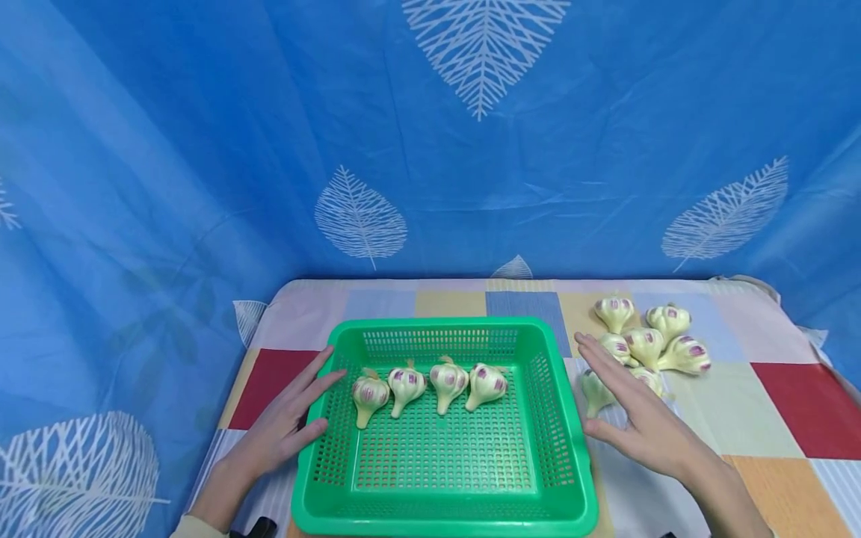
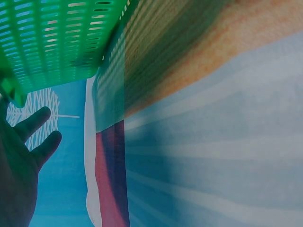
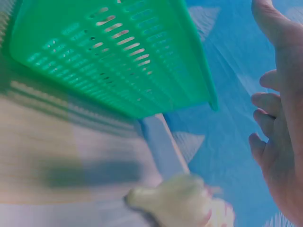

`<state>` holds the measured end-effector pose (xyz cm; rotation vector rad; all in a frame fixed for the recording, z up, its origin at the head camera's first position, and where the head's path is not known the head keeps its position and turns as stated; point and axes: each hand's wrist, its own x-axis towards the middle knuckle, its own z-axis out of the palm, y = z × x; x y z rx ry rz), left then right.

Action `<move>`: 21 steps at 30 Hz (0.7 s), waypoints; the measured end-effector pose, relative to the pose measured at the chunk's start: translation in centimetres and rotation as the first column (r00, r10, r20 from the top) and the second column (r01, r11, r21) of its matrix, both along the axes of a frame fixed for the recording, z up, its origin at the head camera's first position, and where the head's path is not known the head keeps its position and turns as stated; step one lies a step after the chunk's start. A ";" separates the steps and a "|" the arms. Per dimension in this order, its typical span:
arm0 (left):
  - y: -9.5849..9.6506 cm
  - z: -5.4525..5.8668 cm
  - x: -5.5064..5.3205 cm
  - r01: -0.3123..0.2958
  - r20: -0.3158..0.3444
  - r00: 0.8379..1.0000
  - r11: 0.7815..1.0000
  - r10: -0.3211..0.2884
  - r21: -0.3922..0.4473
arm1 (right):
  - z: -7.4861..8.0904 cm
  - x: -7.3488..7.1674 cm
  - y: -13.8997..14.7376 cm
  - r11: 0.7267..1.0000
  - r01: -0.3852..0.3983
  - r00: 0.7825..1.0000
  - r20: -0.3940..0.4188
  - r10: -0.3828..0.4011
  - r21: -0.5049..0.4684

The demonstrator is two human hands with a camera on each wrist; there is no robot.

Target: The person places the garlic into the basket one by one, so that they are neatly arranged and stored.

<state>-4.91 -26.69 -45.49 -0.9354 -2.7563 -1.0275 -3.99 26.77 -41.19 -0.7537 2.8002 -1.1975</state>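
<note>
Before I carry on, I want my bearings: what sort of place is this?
Likely a makeshift tabletop workspace, though I can't tell what building it's in: blue leaf-print sheeting hangs behind a patchwork-covered table, which bears a green basket and garlic bulbs.

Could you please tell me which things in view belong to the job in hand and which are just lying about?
Likely part of the job:
basket, between the left hand and right hand
four garlic bulbs inside it
loose garlic on the right, probably

Apparently just there:
cloth under the basket
curtain behind
</note>
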 end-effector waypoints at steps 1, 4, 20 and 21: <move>0.0 0.0 0.0 0.000 0.000 1.000 1.000 0.000 0.001 | -0.4 0.4 0.3 1.000 0.023 1.000 -0.004 -0.023 -0.019; 0.1 0.1 0.0 0.001 -0.002 1.000 1.000 -0.001 0.004 | -1.3 1.8 1.2 0.995 0.086 0.996 -0.030 -0.088 -0.052; 0.0 0.0 -0.1 0.003 0.013 1.000 1.000 -0.004 0.021 | -7.4 7.3 7.1 0.789 0.569 0.816 0.039 -0.577 -0.230; 0.0 0.0 -0.1 0.002 0.016 1.000 1.000 -0.002 0.023 | -7.7 7.4 7.4 0.753 0.616 0.784 0.084 -0.615 -0.231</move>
